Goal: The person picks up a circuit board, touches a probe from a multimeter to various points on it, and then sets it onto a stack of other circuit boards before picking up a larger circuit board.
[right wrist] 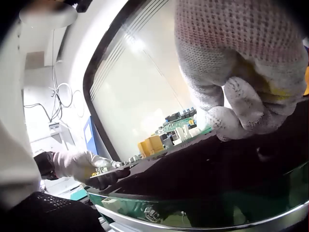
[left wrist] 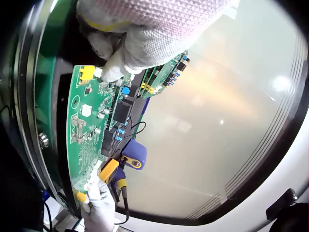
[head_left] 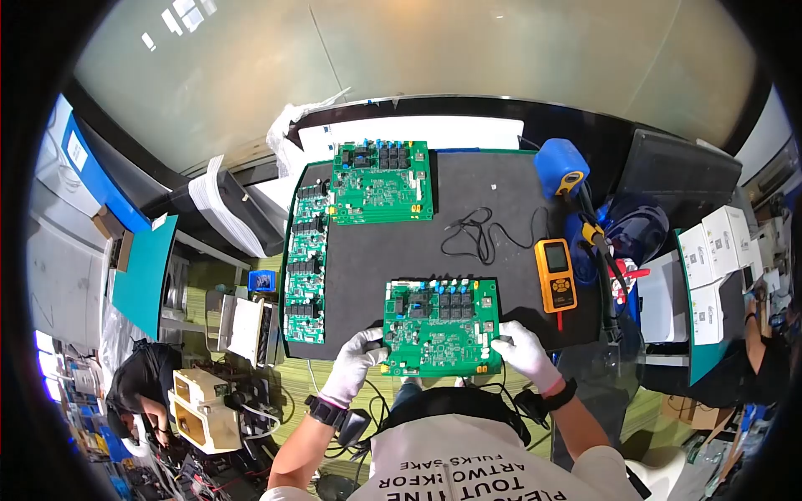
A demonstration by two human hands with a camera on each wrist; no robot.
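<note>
A green circuit board (head_left: 430,342) with black relays (head_left: 455,307) and yellow connectors is held level at the near edge of the mat, close to the person's body. My white-gloved left hand (head_left: 355,363) pinches its left edge, thumb on top. On the opposite edge, my gloved right hand (head_left: 526,355) pinches with the thumb and fingertips. From the right wrist view, the board (right wrist: 159,150) spans between both hands over the dark mat, seen nearly edge-on. The left wrist view shows the left thumb beside a yellow connector (left wrist: 87,73) at the board's corner.
More green boards (head_left: 380,188) lie at the mat's back left, beside a column of narrower boards (head_left: 306,267). To the right are a yellow handheld meter (head_left: 556,275) with a black cable (head_left: 480,238) and a blue tool (head_left: 561,167). Other people work at both sides.
</note>
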